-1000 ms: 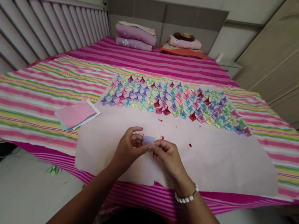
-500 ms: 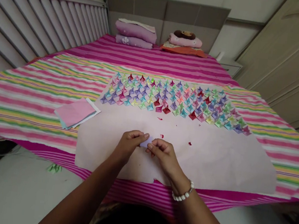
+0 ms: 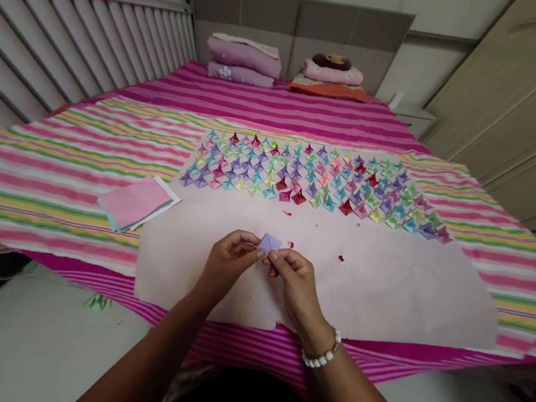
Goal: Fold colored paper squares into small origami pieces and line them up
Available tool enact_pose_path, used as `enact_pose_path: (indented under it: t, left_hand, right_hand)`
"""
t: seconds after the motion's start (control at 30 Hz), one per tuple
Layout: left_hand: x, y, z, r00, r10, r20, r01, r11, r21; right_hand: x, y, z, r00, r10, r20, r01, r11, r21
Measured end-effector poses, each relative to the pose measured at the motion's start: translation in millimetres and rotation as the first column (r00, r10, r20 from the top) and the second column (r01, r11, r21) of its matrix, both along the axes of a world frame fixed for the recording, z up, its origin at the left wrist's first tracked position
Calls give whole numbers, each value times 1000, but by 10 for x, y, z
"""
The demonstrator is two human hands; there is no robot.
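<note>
A small lavender piece of folded paper [image 3: 270, 243], with creases across its face, is held up above the white sheet. My left hand [image 3: 235, 255] pinches its left corner between thumb and fingers. On its lower right edge my right hand [image 3: 293, 271] is closed, thumb in front and fingertips behind. Beyond both hands, rows of small folded paper pieces [image 3: 270, 179] in many colours cover the far part of the white sheet [image 3: 384, 285]. Red paper scraps [image 3: 341, 258] lie near my right hand.
A stack of coloured paper [image 3: 137, 202] lies on the striped bedspread [image 3: 58, 171] to the left. Folded purple bedding [image 3: 242, 62] and a pink bundle [image 3: 333, 73] sit by the headboard [image 3: 294, 30]. Something pale green [image 3: 98, 301] is on the floor at left.
The lavender paper has been turned so that its creased, diamond-shaped face shows. My left hand has shifted slightly left and its fingers have moved on the paper.
</note>
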State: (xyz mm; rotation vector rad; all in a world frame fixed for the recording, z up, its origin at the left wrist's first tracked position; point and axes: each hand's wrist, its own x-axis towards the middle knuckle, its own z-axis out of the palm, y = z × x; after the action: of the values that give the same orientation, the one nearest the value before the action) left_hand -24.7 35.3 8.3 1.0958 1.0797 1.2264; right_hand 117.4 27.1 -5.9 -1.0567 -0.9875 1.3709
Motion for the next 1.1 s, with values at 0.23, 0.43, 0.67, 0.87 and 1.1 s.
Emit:
enact_pose_path:
  t: [0.23,0.43,0.67,0.87,1.1]
  left_hand:
    - [33,6,2,998,-55,43,55,998,18]
    - [-5,25,12,999,-31,18,31,1000,4]
    - [-36,4,87,993,-118,27,119,992,-33]
    - [-6,-16,97,988,-151,15,151,988,-11]
    - [9,-34,93,991,-131,37,132,991,-26]
  right_hand:
    - [17,-1,-18,999,28,33,-29,999,17]
    - [49,36,-23,1000,28,10,-28,999,29]
    - [180,83,20,995,77,66,-85,989,122]
    - [186,87,51,992,125,20,-127,989,78]
    - [131,88,78,991,104,-89,-97,992,79]
